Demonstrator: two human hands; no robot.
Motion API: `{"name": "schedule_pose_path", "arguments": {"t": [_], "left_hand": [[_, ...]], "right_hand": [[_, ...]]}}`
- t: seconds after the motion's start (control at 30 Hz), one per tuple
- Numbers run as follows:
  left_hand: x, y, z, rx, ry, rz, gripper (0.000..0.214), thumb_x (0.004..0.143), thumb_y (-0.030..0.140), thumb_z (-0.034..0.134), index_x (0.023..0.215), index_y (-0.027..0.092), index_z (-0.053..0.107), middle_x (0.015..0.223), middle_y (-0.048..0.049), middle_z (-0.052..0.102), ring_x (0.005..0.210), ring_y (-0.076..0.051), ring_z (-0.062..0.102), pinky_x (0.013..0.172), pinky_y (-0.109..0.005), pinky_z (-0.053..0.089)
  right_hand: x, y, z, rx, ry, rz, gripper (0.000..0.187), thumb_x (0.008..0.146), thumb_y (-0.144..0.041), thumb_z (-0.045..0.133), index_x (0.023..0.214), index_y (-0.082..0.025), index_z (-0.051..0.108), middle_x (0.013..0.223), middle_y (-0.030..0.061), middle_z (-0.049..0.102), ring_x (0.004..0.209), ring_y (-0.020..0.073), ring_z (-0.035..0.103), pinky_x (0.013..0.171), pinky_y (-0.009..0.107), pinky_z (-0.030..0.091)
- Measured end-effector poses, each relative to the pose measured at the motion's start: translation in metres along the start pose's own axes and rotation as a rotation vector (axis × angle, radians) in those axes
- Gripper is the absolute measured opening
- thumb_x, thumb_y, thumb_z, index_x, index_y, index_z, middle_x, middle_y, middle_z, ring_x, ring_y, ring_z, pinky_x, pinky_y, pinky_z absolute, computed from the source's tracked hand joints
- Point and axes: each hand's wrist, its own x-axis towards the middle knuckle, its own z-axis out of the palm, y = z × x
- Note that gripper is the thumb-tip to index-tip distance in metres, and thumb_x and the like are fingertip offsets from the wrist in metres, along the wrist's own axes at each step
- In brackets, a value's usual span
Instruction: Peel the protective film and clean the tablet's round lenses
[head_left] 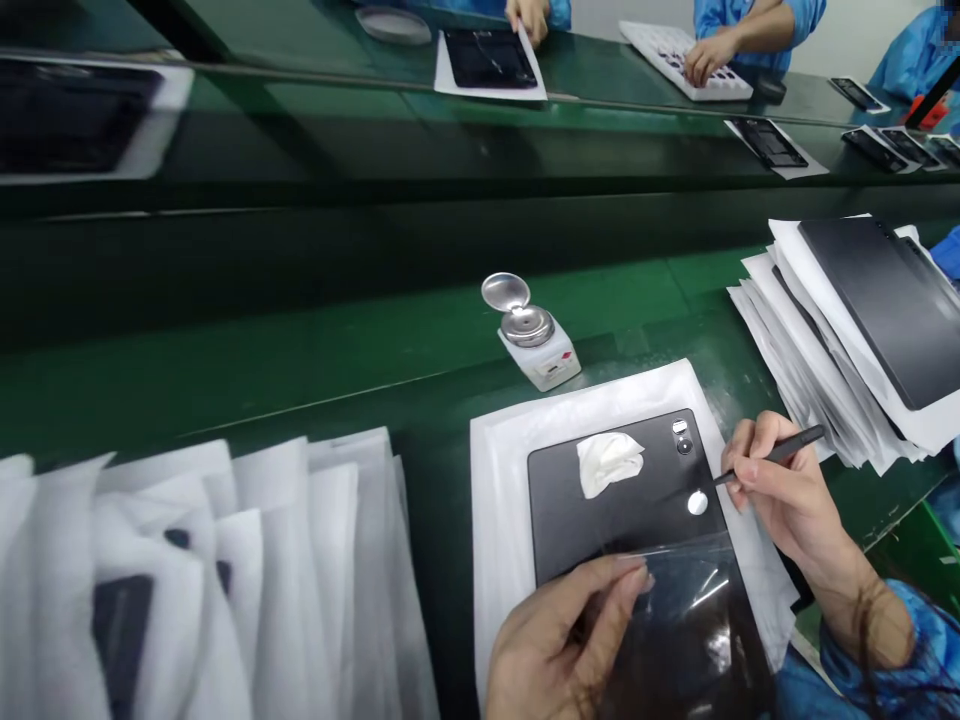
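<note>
A black tablet back panel point(570, 520) lies on white sheets of foam wrapping point(499, 560). A camera lens and flash point(682, 438) sit near its top right corner, with a small shiny round disc point(697, 502) just below. My left hand point(577, 630) pinches the upper edge of a clear plastic film point(690, 600), which covers the panel's lower part. Slim black tweezers point(787, 446) are held like a pen in my right hand point(787, 490). Their tip is at the panel's right edge, close to the disc. A crumpled white cloth point(610, 463) rests on the panel.
Behind the panel stands a white dispenser bottle point(541, 350) with its metal lid raised. Wrapped panels point(300, 580) stand in a row at left; a stack of wrapped panels point(885, 310) lies at right. Co-workers' hands point(712, 55) work across the green bench point(360, 340).
</note>
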Motion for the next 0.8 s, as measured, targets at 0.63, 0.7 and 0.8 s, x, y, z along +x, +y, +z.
{"name": "schedule_pose_path", "arguments": {"t": [0.63, 0.7, 0.8], "left_hand": [[0.001, 0.02, -0.002, -0.243, 0.024, -0.118, 0.009, 0.079, 0.038, 0.072, 0.073, 0.035, 0.077, 0.061, 0.01, 0.076, 0.049, -0.011, 0.064, 0.051, -0.015, 0.053], [0.002, 0.02, -0.002, -0.219, 0.012, -0.101, 0.009, 0.08, 0.037, 0.072, 0.073, 0.035, 0.077, 0.062, 0.0102, 0.077, 0.049, -0.011, 0.065, 0.052, -0.015, 0.053], [0.002, 0.019, -0.002, -0.233, -0.008, -0.101, 0.006, 0.08, 0.035, 0.072, 0.076, 0.035, 0.077, 0.064, 0.0099, 0.078, 0.051, -0.012, 0.067, 0.053, -0.016, 0.054]], "right_hand": [[-0.013, 0.008, -0.01, -0.108, -0.136, 0.054, 0.021, 0.078, -0.014, 0.082, 0.073, -0.021, 0.063, 0.072, -0.0027, 0.069, 0.05, 0.0085, 0.062, 0.043, 0.017, 0.053], [-0.013, 0.009, -0.01, -0.113, -0.138, 0.058, 0.02, 0.079, -0.014, 0.081, 0.074, -0.021, 0.063, 0.073, -0.0026, 0.069, 0.051, 0.0082, 0.062, 0.044, 0.017, 0.053], [-0.013, 0.009, -0.011, -0.134, -0.134, 0.058, 0.02, 0.079, -0.017, 0.081, 0.074, -0.021, 0.063, 0.074, -0.0029, 0.068, 0.051, 0.0079, 0.06, 0.045, 0.017, 0.052]]}}
